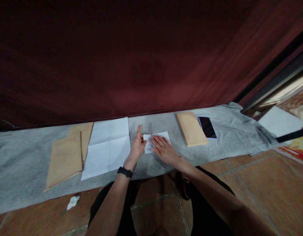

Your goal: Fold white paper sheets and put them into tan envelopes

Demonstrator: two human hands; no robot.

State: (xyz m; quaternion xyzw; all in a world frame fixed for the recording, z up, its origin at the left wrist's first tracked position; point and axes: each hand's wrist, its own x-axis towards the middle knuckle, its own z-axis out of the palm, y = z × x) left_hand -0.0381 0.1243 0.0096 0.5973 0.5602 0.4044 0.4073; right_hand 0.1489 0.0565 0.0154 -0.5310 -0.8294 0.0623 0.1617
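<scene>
Nearest: the person's two bare forearms, reaching in over dark-trousered legs; a black band circles the left wrist. Right hand flat, fingers fanned open, palm down on a small white paper. That paper lies on the grey cloth between the hands, most of it under the right fingers. Left hand at the paper's left edge: index finger stretched away from the body, the others bent, thumb by the paper; whether it pinches the edge I cannot tell.

Outward, left side: a large white sheet, one crease across it, its left edge close by two brown paper envelopes. Front envelope overlaps the rear envelope. Contents of both hidden from here. Faint reddish marks near their upper parts, too blurred to read.

Right side: a brown paper packet, edges looking layered, inside not visible. Just beside it, a phone, screen dark, pale purplish rim.

Farther out: red-and-yellow printed matter at far right, lettering unreadable; a white panel above it. Dark red fabric-like backdrop behind the cloth. Below, terracotta tiles, with a crumpled white scrap toward the left.
</scene>
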